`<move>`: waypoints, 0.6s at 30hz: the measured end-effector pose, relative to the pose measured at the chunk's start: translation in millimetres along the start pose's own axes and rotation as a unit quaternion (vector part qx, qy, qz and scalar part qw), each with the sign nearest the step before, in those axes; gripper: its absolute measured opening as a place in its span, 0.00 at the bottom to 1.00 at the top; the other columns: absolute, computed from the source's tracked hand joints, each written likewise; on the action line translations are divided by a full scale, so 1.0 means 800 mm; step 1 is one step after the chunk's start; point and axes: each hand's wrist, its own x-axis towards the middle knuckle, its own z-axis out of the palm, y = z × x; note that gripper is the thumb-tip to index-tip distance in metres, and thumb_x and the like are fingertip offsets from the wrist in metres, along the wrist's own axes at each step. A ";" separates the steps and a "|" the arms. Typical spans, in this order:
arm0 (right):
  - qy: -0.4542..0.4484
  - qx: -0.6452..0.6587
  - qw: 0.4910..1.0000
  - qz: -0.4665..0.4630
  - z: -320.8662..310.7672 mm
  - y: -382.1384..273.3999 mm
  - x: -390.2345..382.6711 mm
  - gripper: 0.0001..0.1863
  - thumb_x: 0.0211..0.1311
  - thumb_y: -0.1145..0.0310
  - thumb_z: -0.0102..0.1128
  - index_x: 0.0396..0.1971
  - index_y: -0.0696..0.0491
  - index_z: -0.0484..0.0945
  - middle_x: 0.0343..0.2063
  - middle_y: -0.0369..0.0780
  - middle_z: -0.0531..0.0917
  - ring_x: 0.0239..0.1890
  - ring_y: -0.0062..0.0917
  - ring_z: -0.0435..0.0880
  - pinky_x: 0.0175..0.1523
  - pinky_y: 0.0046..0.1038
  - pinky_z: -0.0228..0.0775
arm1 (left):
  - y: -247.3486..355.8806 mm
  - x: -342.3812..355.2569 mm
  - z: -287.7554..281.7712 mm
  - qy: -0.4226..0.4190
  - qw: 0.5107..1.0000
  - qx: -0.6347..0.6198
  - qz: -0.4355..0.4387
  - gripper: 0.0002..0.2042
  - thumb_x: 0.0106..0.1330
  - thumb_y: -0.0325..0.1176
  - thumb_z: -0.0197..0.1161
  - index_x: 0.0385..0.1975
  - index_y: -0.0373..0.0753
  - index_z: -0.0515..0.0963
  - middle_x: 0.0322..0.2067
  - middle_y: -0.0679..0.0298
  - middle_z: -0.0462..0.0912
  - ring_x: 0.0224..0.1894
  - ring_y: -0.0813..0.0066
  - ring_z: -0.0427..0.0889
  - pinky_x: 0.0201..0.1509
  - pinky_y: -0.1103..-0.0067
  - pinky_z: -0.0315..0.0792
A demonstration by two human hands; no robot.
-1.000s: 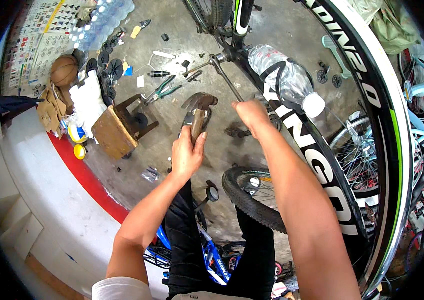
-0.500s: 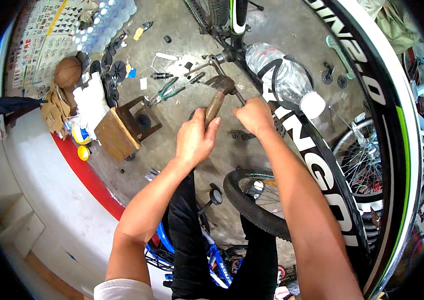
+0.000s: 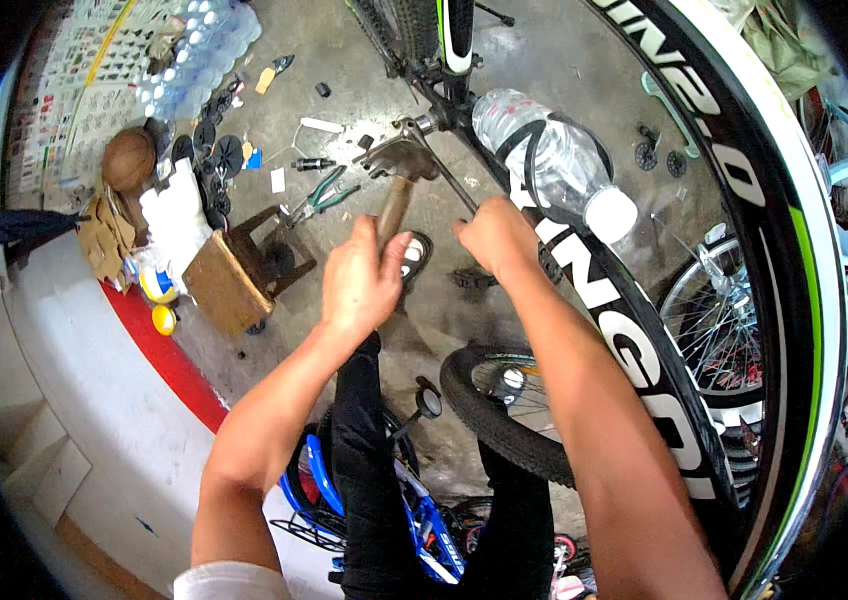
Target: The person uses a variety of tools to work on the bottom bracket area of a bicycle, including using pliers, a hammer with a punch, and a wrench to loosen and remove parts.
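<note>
My left hand [image 3: 356, 282] is closed round the wooden handle of a hammer [image 3: 397, 207], its dark metal head up near the bike's crank area. My right hand [image 3: 500, 238] grips the lower end of a long metal wrench [image 3: 449, 175]. The wrench's far end meets the bottom bracket [image 3: 431, 123] of a black, white and green bicycle frame [image 3: 599, 300]. The hammer head lies just left of the wrench and overlaps it in view; whether they touch I cannot tell. A clear plastic bottle [image 3: 554, 150] with a white cap sits in the frame's bottle cage.
On the concrete floor to the left lie green-handled pliers [image 3: 322, 195] and small parts. A wooden stool [image 3: 231, 280] stands beside a basketball [image 3: 129, 160] and cardboard. Below my hands are a bike tyre [image 3: 474, 410] and a blue bike [image 3: 424, 520]. Another wheel [image 3: 714, 320] is at right.
My left hand and the hammer have moved a little left, away from the wrench. My right hand stays on the wrench. The whole view has shifted slightly, and a sandalled foot now shows.
</note>
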 end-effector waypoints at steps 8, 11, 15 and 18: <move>-0.079 0.072 0.994 0.023 0.006 0.011 0.013 0.23 0.60 0.54 0.68 0.27 0.64 0.83 0.18 0.46 0.85 0.21 0.36 0.87 0.37 0.37 0.83 | 0.037 0.008 -0.078 0.296 0.882 -0.330 0.158 0.13 0.76 0.37 0.63 0.44 0.33 0.73 0.23 0.67 0.78 0.23 0.77 0.75 0.27 0.76 0.70; -0.070 0.053 0.996 0.009 0.011 0.012 0.017 0.21 0.61 0.57 0.66 0.24 0.64 0.83 0.17 0.46 0.84 0.17 0.32 0.86 0.28 0.33 0.81 | 0.032 0.013 -0.033 0.308 0.895 -0.027 0.322 0.13 0.73 0.35 0.63 0.43 0.32 0.69 0.27 0.48 0.83 0.27 0.46 0.85 0.32 0.59 0.76; -0.056 0.048 0.997 0.013 0.016 0.014 0.016 0.22 0.62 0.56 0.66 0.24 0.64 0.84 0.19 0.47 0.86 0.18 0.31 0.87 0.30 0.31 0.82 | 0.004 0.019 -0.013 -0.014 0.996 0.055 0.073 0.18 0.72 0.42 0.63 0.37 0.32 0.69 0.26 0.37 0.81 0.35 0.30 0.82 0.39 0.47 0.74; -0.081 0.054 0.995 0.022 0.016 0.018 0.011 0.22 0.62 0.56 0.65 0.24 0.64 0.84 0.18 0.46 0.86 0.18 0.31 0.87 0.31 0.32 0.82 | 0.006 0.010 -0.050 0.078 0.992 -0.007 0.098 0.17 0.73 0.43 0.63 0.39 0.31 0.72 0.26 0.38 0.81 0.33 0.33 0.83 0.36 0.51 0.74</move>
